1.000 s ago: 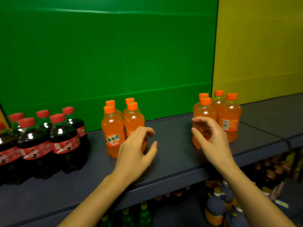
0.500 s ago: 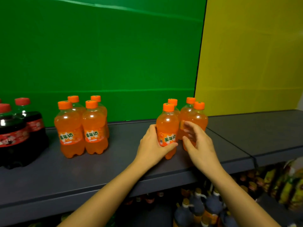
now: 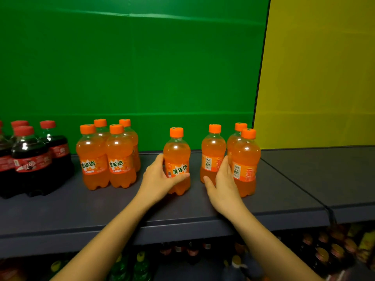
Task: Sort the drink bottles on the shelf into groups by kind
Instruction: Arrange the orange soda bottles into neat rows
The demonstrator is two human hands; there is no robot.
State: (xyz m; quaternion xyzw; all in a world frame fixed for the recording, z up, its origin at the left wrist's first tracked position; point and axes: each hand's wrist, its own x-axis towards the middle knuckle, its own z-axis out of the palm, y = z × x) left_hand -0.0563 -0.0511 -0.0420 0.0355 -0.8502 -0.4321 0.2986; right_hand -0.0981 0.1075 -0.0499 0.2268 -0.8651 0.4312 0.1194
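Small orange soda bottles with orange caps stand on a dark grey shelf (image 3: 284, 191). My left hand (image 3: 160, 179) grips one orange bottle (image 3: 177, 157) at its label, standing alone at the shelf's middle. My right hand (image 3: 223, 185) holds a second orange bottle (image 3: 212, 157), thumb in front low down, fingers along its right side. Two more orange bottles (image 3: 246, 159) stand close to the right of that hand. Several orange bottles (image 3: 105, 157) are grouped at the left. Dark cola bottles (image 3: 30, 159) with red caps sit at the far left.
A green panel (image 3: 142, 67) backs the shelf and a yellow panel (image 3: 314, 78) begins at the right. The shelf continues bare to the right past a seam (image 3: 324, 207). A lower shelf (image 3: 203, 260) below the front edge holds other bottles.
My left hand has drawn one orange bottle leftward out of the right cluster, leaving a gap. My right hand has closed round the neighbouring bottle.
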